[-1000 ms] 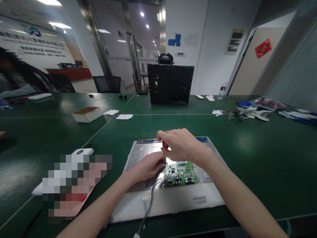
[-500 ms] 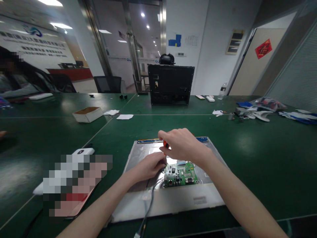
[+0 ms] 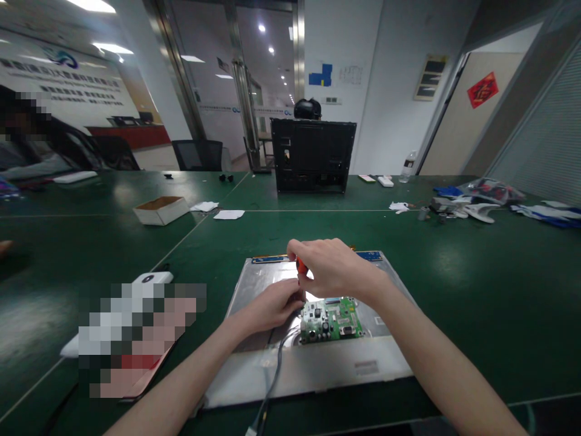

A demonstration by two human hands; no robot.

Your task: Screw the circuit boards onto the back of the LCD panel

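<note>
Green circuit board (image 3: 330, 318) sits near the front edge of the silver metal panel (image 3: 318, 363), which lies flat on the dark green table (image 3: 476, 284). My right hand (image 3: 333, 266) is curled shut round a screwdriver (image 3: 300, 265) w/ an orange handle – only a bit of the handle shows at the thumb side, tip hidden behind the left fingers. My left hand (image 3: 276, 303) rests on the panel just left of the board, fingers bunched together at the board's upper-left corner; can't tell if they pinch a screw or only steady the shaft.

Risks, as I judge them: the tip could slip off the screw head & gouge the board or jab the left fingertips, since they're right against the working point. A loose screw could roll off the panel onto the table – hard to spot on that surface. The grey cable (image 3: 272, 375) runs from the board over the panel's front edge toward me; a forearm could snag it & tug the board.

Containers: a shallow cardboard box (image 3: 161, 209) well off to the left rear – open top, nothing visible inside from this angle. A clear plastic bottle (image 3: 408, 165) stands far back on the right; contents not readable. The black monitor shell (image 3: 313, 155) stands upright beyond the panel.
</note>
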